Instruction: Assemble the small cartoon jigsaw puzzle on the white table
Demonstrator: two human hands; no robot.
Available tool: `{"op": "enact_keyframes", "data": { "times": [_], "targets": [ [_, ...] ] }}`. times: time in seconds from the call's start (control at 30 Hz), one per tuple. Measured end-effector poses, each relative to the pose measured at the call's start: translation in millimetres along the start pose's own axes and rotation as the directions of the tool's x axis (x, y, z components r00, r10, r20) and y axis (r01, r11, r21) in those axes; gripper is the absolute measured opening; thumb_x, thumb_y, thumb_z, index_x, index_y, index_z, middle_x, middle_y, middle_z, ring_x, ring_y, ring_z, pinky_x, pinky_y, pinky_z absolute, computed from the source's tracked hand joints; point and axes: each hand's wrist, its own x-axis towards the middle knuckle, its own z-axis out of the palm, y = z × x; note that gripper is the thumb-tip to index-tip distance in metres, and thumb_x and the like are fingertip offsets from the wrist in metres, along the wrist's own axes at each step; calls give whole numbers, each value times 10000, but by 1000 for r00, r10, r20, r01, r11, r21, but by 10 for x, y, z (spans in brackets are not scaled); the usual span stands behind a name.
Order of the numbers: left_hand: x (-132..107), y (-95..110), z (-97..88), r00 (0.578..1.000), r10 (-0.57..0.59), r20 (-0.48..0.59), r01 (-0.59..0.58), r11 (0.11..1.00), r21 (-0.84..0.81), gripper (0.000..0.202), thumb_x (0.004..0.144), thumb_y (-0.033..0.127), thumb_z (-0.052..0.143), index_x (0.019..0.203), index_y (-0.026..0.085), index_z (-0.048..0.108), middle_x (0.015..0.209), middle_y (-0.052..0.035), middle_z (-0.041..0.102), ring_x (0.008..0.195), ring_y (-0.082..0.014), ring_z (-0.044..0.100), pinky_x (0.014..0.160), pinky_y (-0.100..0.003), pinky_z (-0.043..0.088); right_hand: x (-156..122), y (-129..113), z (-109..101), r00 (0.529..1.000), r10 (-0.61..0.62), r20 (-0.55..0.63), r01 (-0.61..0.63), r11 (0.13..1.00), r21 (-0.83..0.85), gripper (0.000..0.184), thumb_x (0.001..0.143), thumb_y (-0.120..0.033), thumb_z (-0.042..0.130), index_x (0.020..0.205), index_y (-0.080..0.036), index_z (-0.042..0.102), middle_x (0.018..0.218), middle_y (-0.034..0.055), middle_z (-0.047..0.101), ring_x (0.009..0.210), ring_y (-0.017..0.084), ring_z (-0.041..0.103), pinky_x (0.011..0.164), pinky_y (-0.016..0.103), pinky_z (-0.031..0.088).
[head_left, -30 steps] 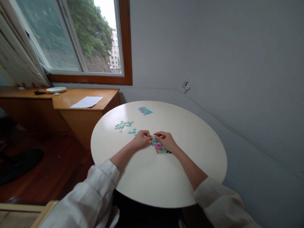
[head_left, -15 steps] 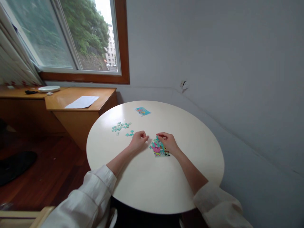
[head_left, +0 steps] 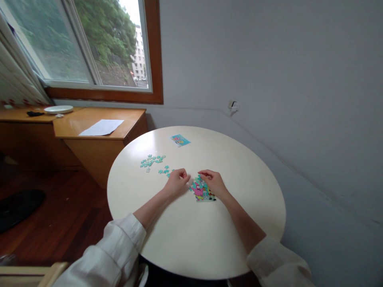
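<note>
A partly joined colourful jigsaw lies near the middle of the round cream table. My left hand rests at the jigsaw's left edge, fingers curled and pinched on something I cannot make out. At the jigsaw's upper right corner is my right hand, fingers also pinched together and touching the pieces. Loose teal puzzle pieces lie scattered to the left of my left hand, and a few more teal pieces sit closer to it.
A small picture card lies at the table's far side. A wooden desk with a white sheet and a plate stands under the window. Grey walls close the right side. A chair corner shows bottom left.
My left hand drew back a little from the jigsaw, then came close to its left edge again. The right hand stays on the jigsaw. The camera view shifted slightly.
</note>
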Motion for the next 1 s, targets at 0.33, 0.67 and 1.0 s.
{"op": "enact_keyframes", "data": {
  "times": [0.33,0.67,1.0],
  "targets": [
    [-19,48,-1,1000,-28,-4,28,1000,7,202,674,209,503,524,177,372,508,54,417,549,-99,403,566,-228,310,-39,-95,-4,999,27,46,-26,999,-28,218,690,-320,559,794,-168,675,757,50,685,623,146,573,583,267,465],
    [-66,43,7,999,-23,-34,22,1000,-21,134,689,215,493,595,185,403,556,43,472,586,-110,448,591,-233,334,-84,-187,-7,997,4,80,3,996,-86,181,705,-275,547,778,-197,694,784,33,697,665,156,589,660,282,472],
    [-90,86,-11,997,-76,-2,76,997,-35,84,706,192,492,639,185,441,578,37,503,602,-114,480,604,-234,361,-137,-275,-68,977,26,211,-7,996,-89,129,710,-230,572,756,-204,690,743,28,696,702,178,625,675,291,481]
  ]
}}
